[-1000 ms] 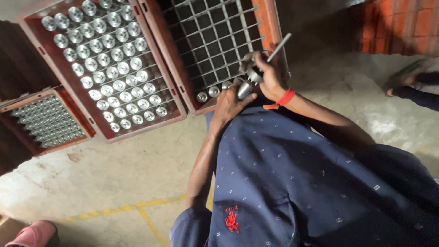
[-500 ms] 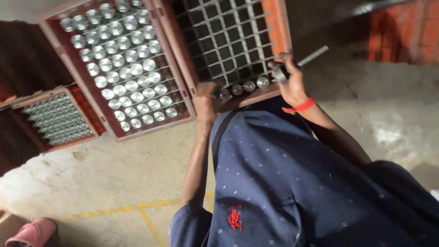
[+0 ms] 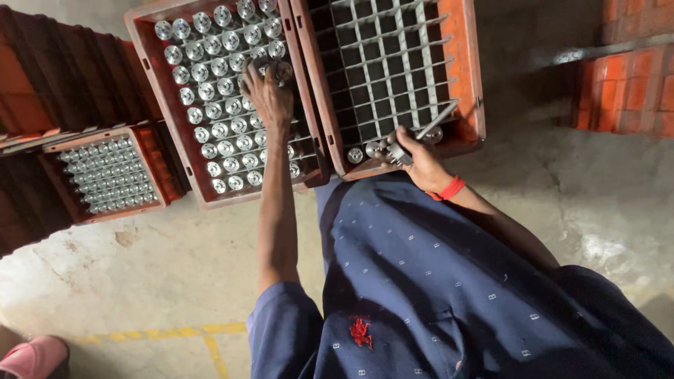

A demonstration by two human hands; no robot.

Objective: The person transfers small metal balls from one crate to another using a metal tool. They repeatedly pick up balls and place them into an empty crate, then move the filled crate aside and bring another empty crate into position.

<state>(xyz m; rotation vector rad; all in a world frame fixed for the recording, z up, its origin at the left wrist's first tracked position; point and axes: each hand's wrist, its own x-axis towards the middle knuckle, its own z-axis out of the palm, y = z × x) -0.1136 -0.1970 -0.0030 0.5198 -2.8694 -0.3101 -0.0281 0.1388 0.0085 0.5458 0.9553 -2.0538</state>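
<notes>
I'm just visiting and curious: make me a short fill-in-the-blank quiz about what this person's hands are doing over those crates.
1. The left hand rests on the crate full of shiny ____ parts.
2. The right hand holds a slim metal tool at the near edge of the mostly ____ gridded crate.
3. The band on the right wrist is ____.
4. The person's shirt is dark ____.

Missing words: metal; empty; red; blue

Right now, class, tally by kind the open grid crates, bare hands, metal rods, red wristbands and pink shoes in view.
Open red-brown plastic grid crates: 3
Bare hands, left hand, right hand: 2
Thin metal rod: 1
Red wristband: 1
Pink shoe: 1
Total: 8
</notes>
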